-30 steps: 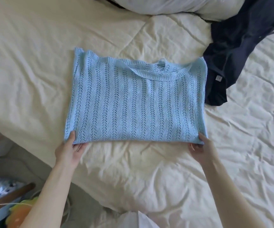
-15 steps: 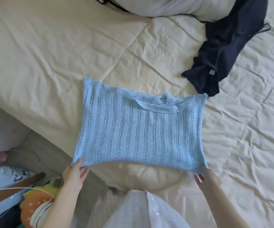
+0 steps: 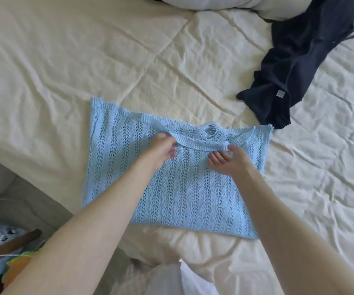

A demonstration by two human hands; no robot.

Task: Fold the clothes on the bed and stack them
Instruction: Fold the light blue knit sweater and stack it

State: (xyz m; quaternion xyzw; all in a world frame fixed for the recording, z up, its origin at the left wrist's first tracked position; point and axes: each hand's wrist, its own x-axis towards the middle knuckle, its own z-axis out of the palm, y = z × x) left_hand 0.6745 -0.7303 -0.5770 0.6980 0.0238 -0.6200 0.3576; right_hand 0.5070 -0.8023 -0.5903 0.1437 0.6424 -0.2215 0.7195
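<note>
Both hands at the neckline of a blue knit top on the bed.

The bed [image 3: 86, 60], under a creased cream sheet, carries the top [image 3: 184, 188], spread flat near its near edge. A dark garment [image 3: 295, 64] lies crumpled well apart, up right, its lower tip near the top's far right corner. The left hand [image 3: 161, 150] pinches the ribbed neckband with curled fingers [image 3: 172, 151]; the right hand [image 3: 231, 160] pinches it too, remaining fingers loosely curled.

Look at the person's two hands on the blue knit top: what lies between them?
In the head view, between the left hand and right hand lies the blue knit top's ribbed neckline band, nothing else.
</note>
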